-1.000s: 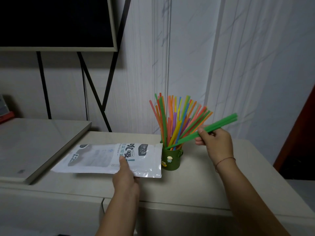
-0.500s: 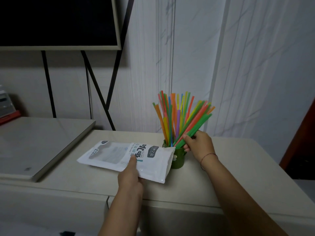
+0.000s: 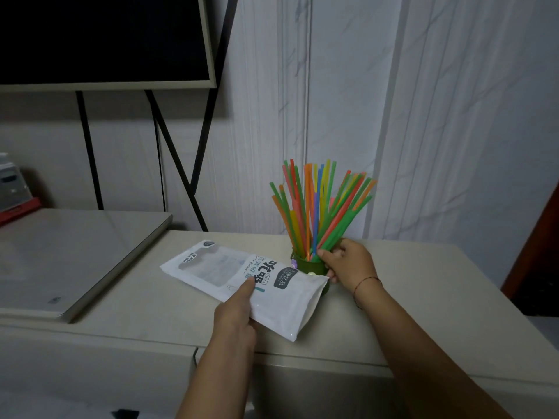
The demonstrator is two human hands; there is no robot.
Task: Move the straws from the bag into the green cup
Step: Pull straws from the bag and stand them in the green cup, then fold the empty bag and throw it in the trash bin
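Note:
The green cup point(image 3: 305, 265) stands on the beige cabinet top point(image 3: 423, 285), filled with several coloured straws point(image 3: 317, 207) that fan upward. My right hand point(image 3: 348, 261) is at the cup's right rim, its fingers pinched on the lower ends of a few green straws that lean right inside the cup. The white straw bag point(image 3: 242, 276) lies flat just left of and in front of the cup, its open end hiding the cup's lower part. My left hand point(image 3: 239, 313) grips the bag's near edge, thumb on top.
A raised grey slab point(image 3: 75, 255) sits at the left with a red-based box point(image 3: 15, 195) behind it. A dark screen on black legs point(image 3: 102, 40) hangs above. The white panelled wall point(image 3: 423, 116) is close behind the cup.
My right hand brought the green straws down from mid-air into the cup and now rests at its rim. The bag has turned and slid closer to the cup.

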